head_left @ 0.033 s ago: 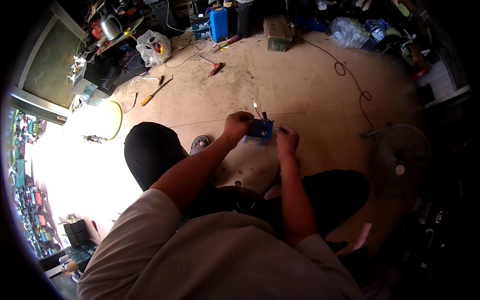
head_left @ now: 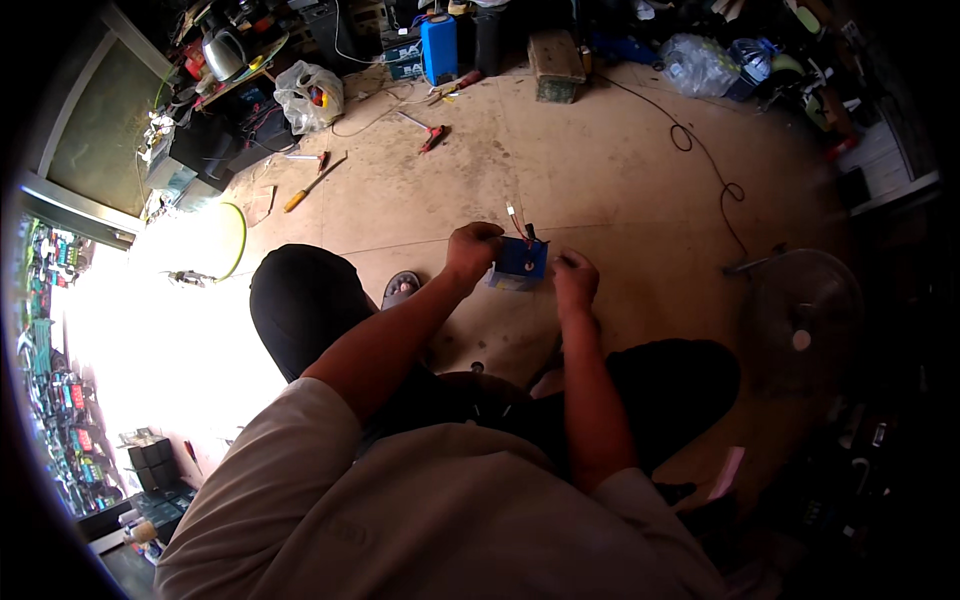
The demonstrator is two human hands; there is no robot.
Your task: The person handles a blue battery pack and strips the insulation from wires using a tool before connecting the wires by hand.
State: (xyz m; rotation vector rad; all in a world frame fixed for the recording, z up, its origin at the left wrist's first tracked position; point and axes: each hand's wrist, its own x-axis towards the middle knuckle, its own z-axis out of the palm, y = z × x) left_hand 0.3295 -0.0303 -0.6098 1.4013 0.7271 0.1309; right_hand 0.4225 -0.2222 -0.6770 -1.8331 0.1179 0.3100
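From my remote seat I see a smooth-topped box [head_left: 513,262] centrally, a shiny metal kettle [head_left: 224,56] near ten-thirty, a crinkled plastic bag [head_left: 300,97] near eleven.

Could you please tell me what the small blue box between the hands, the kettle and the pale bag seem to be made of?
Blue box: possibly plastic; its top looks smooth, but too small to be sure.
Kettle: probably polished metal, since its silvery body shows bright reflections.
Pale bag: likely thin, glossy plastic, being crinkled and partly see-through.

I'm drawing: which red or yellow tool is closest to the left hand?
The red tool lying alone ahead of the left hand; the yellow tool, and the red one beside it, lie farther left.
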